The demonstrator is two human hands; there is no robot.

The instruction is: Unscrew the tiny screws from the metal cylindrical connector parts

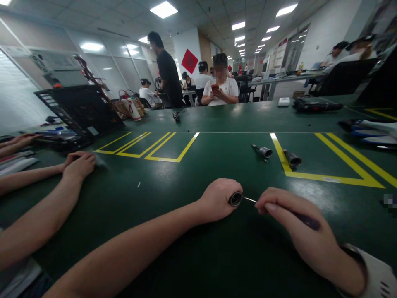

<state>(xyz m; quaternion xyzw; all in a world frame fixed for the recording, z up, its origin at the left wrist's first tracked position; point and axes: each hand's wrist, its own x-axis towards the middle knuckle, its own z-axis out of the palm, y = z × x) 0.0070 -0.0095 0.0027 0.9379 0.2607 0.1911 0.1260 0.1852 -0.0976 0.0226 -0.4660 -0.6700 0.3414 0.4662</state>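
Note:
My left hand (217, 199) is closed around a hollow, dark metal cylinder (235, 199), its open end facing me. Between the fingers of my right hand (291, 215) is a thin screwdriver (310, 222) with a dark purple handle. Its slim shaft points left, and the tip reaches the side of the cylinder by my left fingers; the exact contact is too small to make out. Beyond my hands, two similar cone-shaped metal parts lie on the green table: one metal part (266, 152) inside the taped lines, another metal part (292, 159) over a yellow stripe.
A co-worker's hand (80, 163) rests on the table at left, near a large black panel (80, 111). Farther back lie a small dark metal part (176, 116), a white case (283, 102) and a black tool-like object (316, 105). Blue-and-white objects (372, 132) sit at right.

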